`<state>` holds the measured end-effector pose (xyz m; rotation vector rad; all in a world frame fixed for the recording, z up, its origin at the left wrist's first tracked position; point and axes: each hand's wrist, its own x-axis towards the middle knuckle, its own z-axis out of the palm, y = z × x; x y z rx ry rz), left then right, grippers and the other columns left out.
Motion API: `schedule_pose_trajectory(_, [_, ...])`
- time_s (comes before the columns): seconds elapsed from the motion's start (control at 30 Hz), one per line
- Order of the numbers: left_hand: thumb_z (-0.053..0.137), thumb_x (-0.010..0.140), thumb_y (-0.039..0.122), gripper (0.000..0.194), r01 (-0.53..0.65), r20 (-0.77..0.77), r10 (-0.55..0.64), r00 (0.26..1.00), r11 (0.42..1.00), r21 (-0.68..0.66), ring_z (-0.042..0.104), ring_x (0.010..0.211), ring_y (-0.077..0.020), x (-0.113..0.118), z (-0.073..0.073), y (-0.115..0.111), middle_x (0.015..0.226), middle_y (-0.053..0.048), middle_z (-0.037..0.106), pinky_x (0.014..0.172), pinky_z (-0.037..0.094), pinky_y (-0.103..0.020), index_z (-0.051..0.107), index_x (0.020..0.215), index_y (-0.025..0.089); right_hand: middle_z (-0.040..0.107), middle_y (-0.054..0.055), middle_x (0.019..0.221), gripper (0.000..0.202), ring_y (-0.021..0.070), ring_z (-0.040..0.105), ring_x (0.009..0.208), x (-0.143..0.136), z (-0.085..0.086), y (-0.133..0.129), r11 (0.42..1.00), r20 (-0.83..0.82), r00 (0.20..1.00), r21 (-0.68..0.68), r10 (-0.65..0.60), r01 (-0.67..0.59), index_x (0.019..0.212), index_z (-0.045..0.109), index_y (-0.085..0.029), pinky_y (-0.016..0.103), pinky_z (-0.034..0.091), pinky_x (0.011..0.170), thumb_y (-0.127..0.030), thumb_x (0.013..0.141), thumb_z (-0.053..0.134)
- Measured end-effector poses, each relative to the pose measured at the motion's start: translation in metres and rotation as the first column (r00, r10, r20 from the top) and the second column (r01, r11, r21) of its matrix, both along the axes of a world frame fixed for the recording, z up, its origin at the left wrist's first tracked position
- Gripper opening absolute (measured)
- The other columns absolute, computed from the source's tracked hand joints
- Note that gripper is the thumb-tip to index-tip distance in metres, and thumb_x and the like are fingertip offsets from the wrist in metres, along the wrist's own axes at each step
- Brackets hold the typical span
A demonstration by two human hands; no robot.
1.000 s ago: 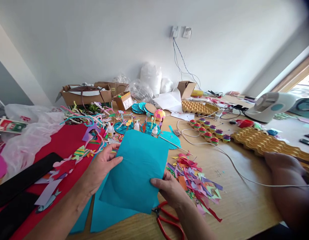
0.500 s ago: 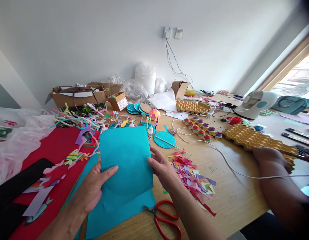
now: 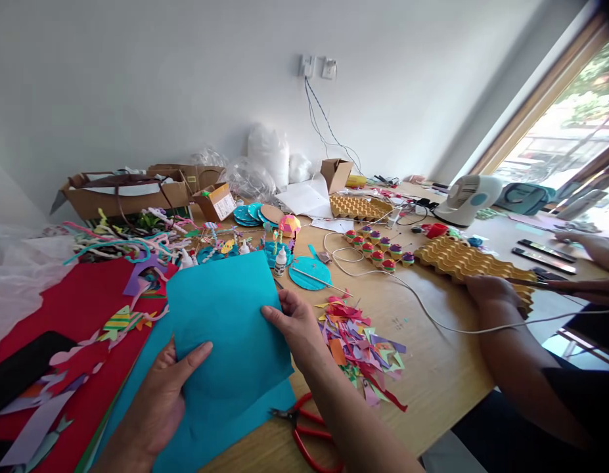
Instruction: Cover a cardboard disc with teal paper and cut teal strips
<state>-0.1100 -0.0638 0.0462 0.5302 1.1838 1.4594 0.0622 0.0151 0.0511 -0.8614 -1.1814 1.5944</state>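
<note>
Back wall (image 3: 186,85) plain, off-white, with soft grey shading; two white outlets (image 3: 307,66) set side by side midway along, thin cables (image 3: 311,108) dropping from the left one in loose lines toward the tabletop. Window (image 3: 570,131) at far right, wood-toned frame (image 3: 531,95) appearing slanted in this view, foliage (image 3: 592,85) and a bright, washed-out exterior beyond the glass. Daylight on that side lays a whitish glare over the right end of a broad wooden table (image 3: 422,387), its light-brown grain clearer toward the near edge.
</note>
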Motion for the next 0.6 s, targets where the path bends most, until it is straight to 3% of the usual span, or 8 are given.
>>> schedule_pose_trajectory(0.13, [0.077,0.059,0.021,0.067,-0.043,-0.033,0.042,0.999,0.999,-0.026,0.063,0.095,-0.0264,-0.005,-0.006,0.001,0.099,0.002,0.071,0.071,0.057,-0.031,0.050,0.120,0.031,0.059,-0.001,0.071,0.029,0.0138,0.055,0.065,0.005,0.001,-0.001,0.999,0.115,0.993,0.042,-0.031,0.026,0.081,0.057,-0.017,0.025,0.045,0.059,-0.045,0.073,0.058])
schedule_pose_trajectory(0.2, [0.078,0.057,0.023,0.067,-0.113,-0.061,0.108,0.992,0.991,-0.079,0.061,0.098,-0.0259,-0.006,-0.009,0.000,0.096,0.003,0.071,0.075,0.055,-0.031,0.051,0.118,0.031,0.061,0.002,0.082,0.031,0.0163,0.057,0.075,0.006,0.002,-0.003,0.987,0.224,0.967,0.128,-0.121,0.094,0.092,0.056,-0.017,0.027,0.046,0.065,-0.045,0.081,0.048])
schedule_pose_trajectory(0.27, [0.079,0.055,0.024,0.068,-0.186,-0.075,0.177,0.981,0.973,-0.137,0.059,0.103,-0.0251,-0.005,-0.009,-0.001,0.091,0.005,0.072,0.080,0.053,-0.031,0.051,0.117,0.031,0.058,0.007,0.106,0.035,0.0199,0.054,0.097,0.007,0.003,-0.008,0.937,0.317,0.913,0.312,-0.258,0.156,0.111,0.050,-0.019,0.032,0.046,0.078,-0.041,0.086,0.041])
schedule_pose_trajectory(0.33, [0.078,0.056,0.023,0.064,-0.175,-0.048,0.170,0.984,0.976,-0.127,0.057,0.105,-0.0246,-0.002,-0.005,-0.001,0.090,0.006,0.072,0.081,0.052,-0.032,0.053,0.115,0.031,0.044,0.009,0.130,0.041,0.0222,0.040,0.119,0.004,0.003,-0.018,0.815,0.410,0.822,0.569,-0.396,0.109,0.126,0.039,-0.021,0.038,0.037,0.094,-0.035,0.088,0.040])
schedule_pose_trajectory(0.4, [0.076,0.060,0.022,0.055,-0.106,-0.009,0.106,0.994,0.994,-0.035,0.058,0.103,-0.0239,0.004,0.002,0.000,0.091,0.006,0.072,0.082,0.052,-0.032,0.056,0.111,0.029,0.030,0.008,0.140,0.048,0.0234,0.025,0.129,0.000,0.001,-0.030,0.645,0.510,0.717,0.756,-0.475,-0.110,0.134,0.030,-0.022,0.043,0.024,0.103,-0.031,0.088,0.041])
schedule_pose_trajectory(0.5, [0.077,0.059,0.020,0.044,-0.094,0.019,0.093,0.995,0.992,0.079,0.062,0.098,-0.0218,0.012,0.010,0.000,0.086,0.005,0.073,0.083,0.051,-0.027,0.063,0.100,0.025,0.026,0.006,0.143,0.052,0.0230,0.017,0.132,-0.009,-0.002,-0.044,0.426,0.614,0.623,0.787,-0.484,-0.446,0.137,0.025,-0.021,0.047,0.009,0.107,-0.034,0.088,0.040])
schedule_pose_trajectory(0.6, [0.080,0.054,0.021,0.044,-0.144,0.070,0.141,0.988,0.989,0.030,0.061,0.098,-0.0223,0.016,0.012,0.000,0.084,0.004,0.073,0.083,0.051,-0.027,0.065,0.096,0.023,0.026,0.003,0.143,0.056,0.0221,0.016,0.132,-0.015,-0.005,-0.046,0.363,0.680,0.570,0.730,-0.460,-0.579,0.138,0.023,-0.021,0.049,0.002,0.107,-0.044,0.089,0.037])
